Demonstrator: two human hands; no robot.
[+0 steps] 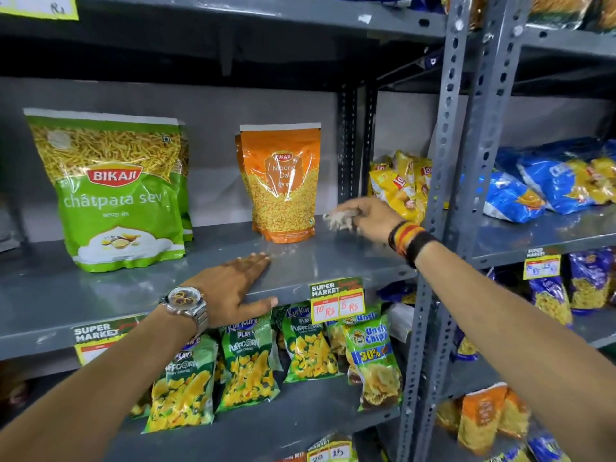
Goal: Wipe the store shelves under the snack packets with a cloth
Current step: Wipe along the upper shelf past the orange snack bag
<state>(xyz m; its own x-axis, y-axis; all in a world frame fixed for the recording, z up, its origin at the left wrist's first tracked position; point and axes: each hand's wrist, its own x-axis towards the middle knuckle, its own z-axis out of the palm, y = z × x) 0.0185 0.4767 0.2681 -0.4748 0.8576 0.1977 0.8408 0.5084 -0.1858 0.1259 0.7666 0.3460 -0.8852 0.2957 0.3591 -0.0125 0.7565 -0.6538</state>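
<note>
While we are working the grey shelf [316, 258], our right hand [366, 218] is closing on a bunched, blurred cloth [338, 219] just right of the orange packet [283, 185], seemingly just above the deck. Our left hand [233, 288] is lying flat and spread at the front edge, gripping nothing. To wipe well, we are wanting the cloth pressed flat, sweeping from the back wall forward. The orange packet is standing on unwiped metal, so our free hand is probably best used lifting it aside, then the green packet [113, 195].

Bare forearms; a steel watch [185, 303] on the left wrist, red-black-orange bands [409, 240] on the right.
</note>
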